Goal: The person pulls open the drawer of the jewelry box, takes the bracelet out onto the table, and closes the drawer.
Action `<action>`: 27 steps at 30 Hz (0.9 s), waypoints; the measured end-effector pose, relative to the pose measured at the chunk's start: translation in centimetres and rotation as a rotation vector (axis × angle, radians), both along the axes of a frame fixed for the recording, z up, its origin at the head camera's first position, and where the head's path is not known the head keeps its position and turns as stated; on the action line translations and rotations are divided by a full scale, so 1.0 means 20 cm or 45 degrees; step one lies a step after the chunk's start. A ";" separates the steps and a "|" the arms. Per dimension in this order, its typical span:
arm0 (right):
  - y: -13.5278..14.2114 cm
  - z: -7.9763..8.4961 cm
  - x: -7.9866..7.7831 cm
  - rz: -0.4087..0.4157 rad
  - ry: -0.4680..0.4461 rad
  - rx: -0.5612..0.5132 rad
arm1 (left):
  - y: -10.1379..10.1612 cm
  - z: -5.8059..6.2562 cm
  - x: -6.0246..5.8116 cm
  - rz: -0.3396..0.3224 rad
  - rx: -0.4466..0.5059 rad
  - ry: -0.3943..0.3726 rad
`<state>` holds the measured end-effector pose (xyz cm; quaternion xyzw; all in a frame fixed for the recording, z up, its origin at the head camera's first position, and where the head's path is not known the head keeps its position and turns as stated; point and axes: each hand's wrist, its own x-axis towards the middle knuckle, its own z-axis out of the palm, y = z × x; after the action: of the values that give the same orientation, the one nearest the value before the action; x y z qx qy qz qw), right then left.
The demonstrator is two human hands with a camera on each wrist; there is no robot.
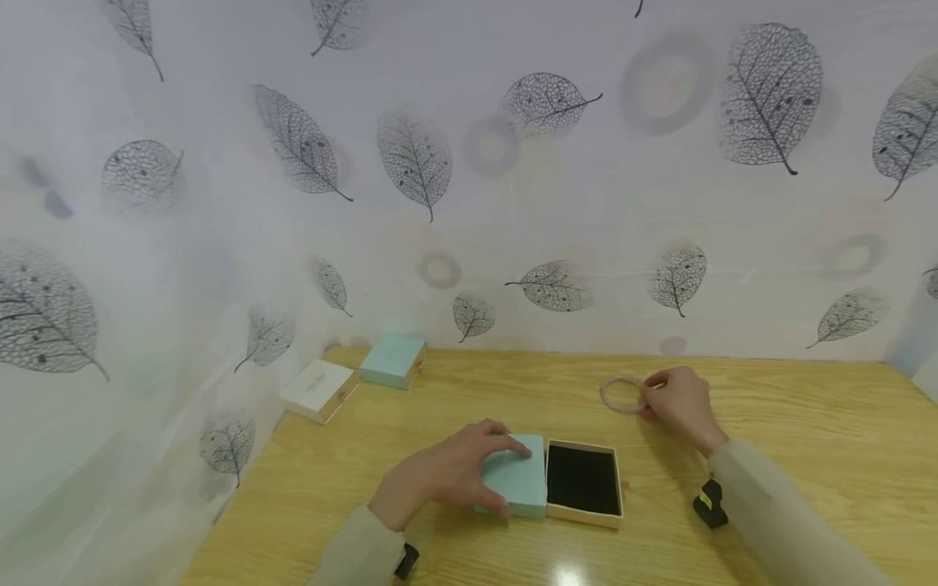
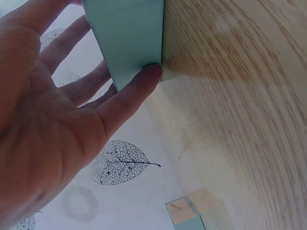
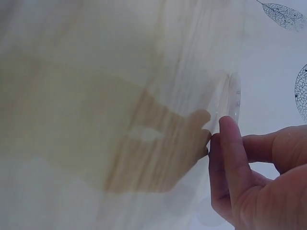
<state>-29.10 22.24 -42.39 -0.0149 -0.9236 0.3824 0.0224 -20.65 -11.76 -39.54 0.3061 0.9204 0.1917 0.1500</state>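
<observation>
Left hand (image 1: 456, 465), gripping one pale-blue box cover (image 1: 522, 480); black-lined tray (image 1: 586, 517) just beside it. Right hand (image 1: 680, 404), well apart, pinching one translucent bangle (image 3: 234, 96).

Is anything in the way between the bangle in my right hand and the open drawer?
Nothing visible: only tabletop separates the bangle, pinched by your right hand, from the open drawer. Your left hand holds the nearer teal box beside it.

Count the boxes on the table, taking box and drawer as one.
3: the white box at far left; the far blue box just right of it; and the near blue box under the left hand, its drawer out to the right. None seems hidden.
</observation>
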 end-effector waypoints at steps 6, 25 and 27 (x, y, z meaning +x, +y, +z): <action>0.01 0.00 -0.02 -0.013 0.028 0.066 | 0.00 -0.01 0.00 0.000 0.007 -0.002; 0.02 -0.01 -0.08 -0.039 0.049 0.062 | 0.00 0.01 0.01 0.004 0.017 -0.026; 0.02 -0.01 -0.09 -0.038 0.043 0.060 | 0.00 0.01 0.01 0.014 0.017 -0.035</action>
<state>-30.83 22.65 -42.58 -0.0219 -0.9316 0.3603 0.0439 -20.46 -11.73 -39.25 0.2994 0.9185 0.2031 0.1596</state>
